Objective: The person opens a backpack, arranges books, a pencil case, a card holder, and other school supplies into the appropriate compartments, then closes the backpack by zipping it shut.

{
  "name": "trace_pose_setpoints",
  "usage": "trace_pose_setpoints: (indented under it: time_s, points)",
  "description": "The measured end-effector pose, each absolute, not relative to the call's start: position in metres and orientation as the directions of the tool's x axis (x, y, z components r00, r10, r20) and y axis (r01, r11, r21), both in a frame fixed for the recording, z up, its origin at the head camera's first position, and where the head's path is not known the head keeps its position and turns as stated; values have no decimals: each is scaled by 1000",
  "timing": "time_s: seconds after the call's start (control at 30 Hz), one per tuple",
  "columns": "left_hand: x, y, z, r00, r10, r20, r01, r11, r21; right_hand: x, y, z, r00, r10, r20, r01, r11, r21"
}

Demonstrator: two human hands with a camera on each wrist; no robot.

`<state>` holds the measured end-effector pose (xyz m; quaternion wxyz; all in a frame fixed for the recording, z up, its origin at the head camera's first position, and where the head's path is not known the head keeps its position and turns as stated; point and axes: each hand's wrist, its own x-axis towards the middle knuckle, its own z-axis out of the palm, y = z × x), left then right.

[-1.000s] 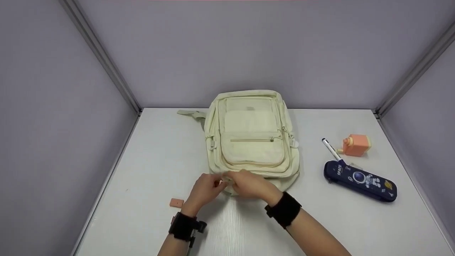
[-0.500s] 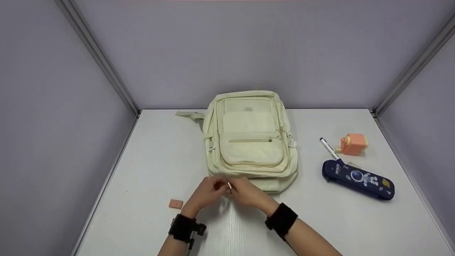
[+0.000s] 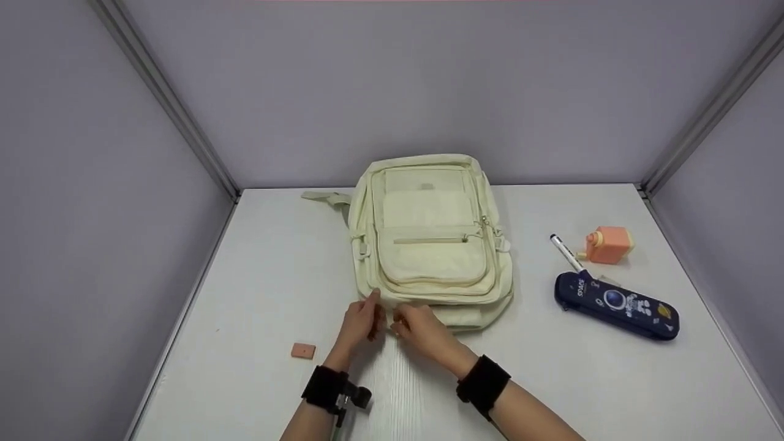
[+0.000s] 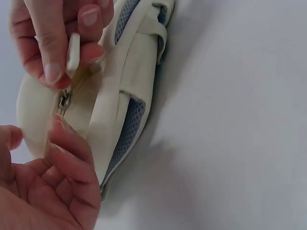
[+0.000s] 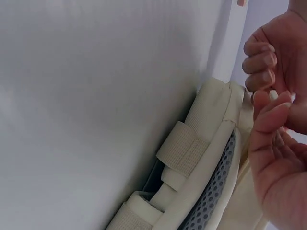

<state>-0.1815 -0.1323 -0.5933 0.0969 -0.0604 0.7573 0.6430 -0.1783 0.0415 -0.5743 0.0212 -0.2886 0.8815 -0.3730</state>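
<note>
A cream backpack (image 3: 432, 245) lies front side up, its bottom towards me. At its lower edge my right hand (image 3: 422, 331) pinches a whitish zipper pull (image 4: 73, 53) between thumb and fingers. Just behind the metal zipper slider (image 4: 64, 99), my left hand (image 4: 57, 187) holds the bag's fabric edge, with the cloth between its thumb and curled fingers. In the head view, a digit of the left hand (image 3: 360, 320) points up along the bag's lower left corner. The zipper's gap shows beside the slider in the left wrist view. Fingers cover part of the zipper.
To the left lies a small orange-pink block (image 3: 303, 351). On the right are a dark blue space-print pencil case (image 3: 617, 306), a marker (image 3: 566, 252) and an orange pencil sharpener-like box (image 3: 609, 245). Grey panels (image 3: 392, 92) wall the white table (image 3: 275, 263).
My hands, close together at the bag's lower edge before, have drawn slightly apart. The left hand has turned, with a digit now pointing up. The backpack has stayed in place.
</note>
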Motion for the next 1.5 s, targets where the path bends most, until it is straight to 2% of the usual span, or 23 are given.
trace_pose_setpoints:
  time_s: [0.2,0.37,0.5,0.6,0.7,0.77,0.87,1.0,1.13,1.3,1.5]
  points:
    - [-181,-125,-589,-984,74,-162,-157,68,985,-176,41,-576,-866,-445,227,-480,616,-625]
    - [-182,-120,-587,-988,17,-154,-154,17,988,-174,40,-579,-868,-419,267,-488,622,-612]
    - [-184,-117,-586,-983,-53,-177,-178,6,984,-175,42,-577,-882,-395,259,-459,589,-665]
    - [-185,-113,-585,-979,-94,-179,-180,5,984,-176,46,-576,-915,-358,184,-354,496,-793]
    - [-185,-109,-583,-976,-119,-181,-182,-3,983,-176,53,-573,-948,-313,54,-160,325,-932]
    - [-186,-107,-582,-974,-138,-181,-183,4,983,-175,60,-571,-959,-284,-24,-43,228,-973]
    - [-187,-105,-580,-968,-173,-181,-186,12,983,-173,71,-563,-963,-256,-83,44,153,-987]
    - [-188,-102,-576,-968,-184,-172,-176,4,984,-167,89,-539,-958,-274,-89,33,204,-978]
    - [-188,-102,-573,-969,-163,-184,-183,-26,983,-161,107,-518,-951,-303,-59,-38,303,-952]
    - [-188,-102,-573,-967,-174,-189,-191,-5,982,-161,130,-518,-936,-349,-40,-79,321,-944]
    - [-188,-104,-574,-966,-175,-191,-195,4,981,-167,150,-525,-933,-354,-63,-57,317,-947]
